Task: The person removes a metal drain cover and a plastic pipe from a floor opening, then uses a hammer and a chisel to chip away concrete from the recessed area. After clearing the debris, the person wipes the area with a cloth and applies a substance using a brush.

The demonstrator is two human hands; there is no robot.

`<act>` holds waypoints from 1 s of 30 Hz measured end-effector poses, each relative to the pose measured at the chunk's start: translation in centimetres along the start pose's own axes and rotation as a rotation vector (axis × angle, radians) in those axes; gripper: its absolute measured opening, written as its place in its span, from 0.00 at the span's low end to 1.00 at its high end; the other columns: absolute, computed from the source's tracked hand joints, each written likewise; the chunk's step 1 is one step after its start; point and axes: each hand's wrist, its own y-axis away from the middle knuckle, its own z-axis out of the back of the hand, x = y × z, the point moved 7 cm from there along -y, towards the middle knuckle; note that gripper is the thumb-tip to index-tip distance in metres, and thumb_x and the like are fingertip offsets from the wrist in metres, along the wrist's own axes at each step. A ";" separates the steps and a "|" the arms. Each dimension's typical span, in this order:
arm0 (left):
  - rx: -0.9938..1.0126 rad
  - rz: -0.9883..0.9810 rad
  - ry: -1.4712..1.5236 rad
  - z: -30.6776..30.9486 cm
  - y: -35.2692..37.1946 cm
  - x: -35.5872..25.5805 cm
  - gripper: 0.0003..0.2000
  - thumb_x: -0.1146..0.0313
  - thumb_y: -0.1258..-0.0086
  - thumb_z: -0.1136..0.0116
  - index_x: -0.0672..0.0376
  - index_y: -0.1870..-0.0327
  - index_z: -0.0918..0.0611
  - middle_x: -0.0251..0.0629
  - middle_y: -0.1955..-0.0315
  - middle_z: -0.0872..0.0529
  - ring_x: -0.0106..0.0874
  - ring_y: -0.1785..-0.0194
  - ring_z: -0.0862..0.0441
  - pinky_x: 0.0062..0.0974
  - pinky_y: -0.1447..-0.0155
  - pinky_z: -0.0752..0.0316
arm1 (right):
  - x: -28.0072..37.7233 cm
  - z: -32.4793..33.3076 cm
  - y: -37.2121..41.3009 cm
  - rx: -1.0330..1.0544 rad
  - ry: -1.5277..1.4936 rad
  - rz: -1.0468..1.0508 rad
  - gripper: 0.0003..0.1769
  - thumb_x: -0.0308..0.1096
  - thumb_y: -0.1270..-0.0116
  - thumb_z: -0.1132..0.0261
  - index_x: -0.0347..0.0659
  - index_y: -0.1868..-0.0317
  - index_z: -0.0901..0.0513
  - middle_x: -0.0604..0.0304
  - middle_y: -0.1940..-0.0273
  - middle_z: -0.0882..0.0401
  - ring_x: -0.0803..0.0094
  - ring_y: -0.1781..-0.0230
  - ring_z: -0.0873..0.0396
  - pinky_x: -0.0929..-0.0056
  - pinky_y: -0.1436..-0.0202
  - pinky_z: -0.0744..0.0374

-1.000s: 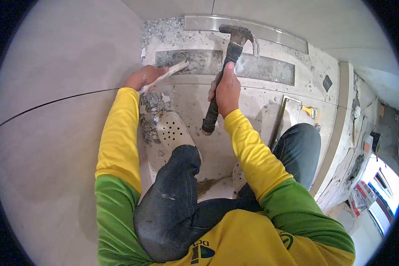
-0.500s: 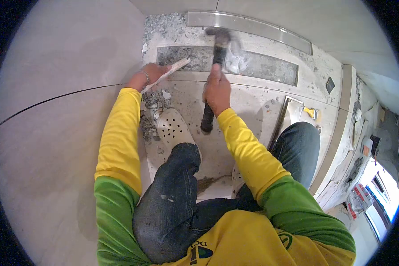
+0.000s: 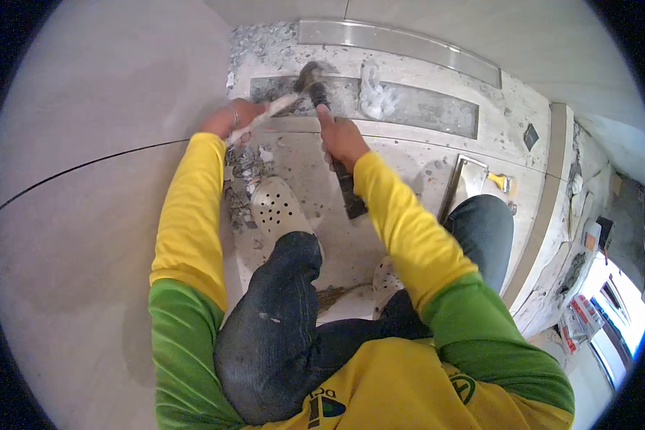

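Note:
My left hand [image 3: 238, 119] is closed around a pale, dusty chisel [image 3: 281, 107], which slants from the base of the left wall toward the recessed floor slot [image 3: 437, 111]. In my right hand [image 3: 342, 142] is a hammer [image 3: 350, 193], gripped midway along its black handle. Its blurred head overlaps the chisel's far end in this view. Broken rubble [image 3: 247, 172] lies below my left hand, beside my left clog [image 3: 278, 204]. A crumpled clear plastic piece [image 3: 376, 93] rests in the slot, right of the hammer head.
A long metal drain cover [image 3: 401, 36] lies behind the slot. On the right, a metal trowel [image 3: 469, 179] and a yellow-handled brush [image 3: 502, 181] are near my knee. A dark chip [image 3: 530, 136] sits by the raised curb [image 3: 552, 193]. The wall [image 3: 100, 179] closes off the left.
The hammer head has swung down and left from over the slot's middle onto the chisel's end. My left hand and the chisel have shifted slightly left.

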 end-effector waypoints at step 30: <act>-0.083 -0.139 -0.650 0.8 0.4 -4.7 0.34 0.35 0.30 0.50 0.63 0.49 0.15 0.53 0.48 0.15 0.49 0.44 0.17 0.44 0.40 0.26 | -4.9 -0.5 -1.0 -0.312 -0.230 0.035 0.34 0.67 0.27 0.54 0.43 0.73 0.28 0.61 0.82 0.32 0.68 0.88 0.31 0.63 0.84 0.29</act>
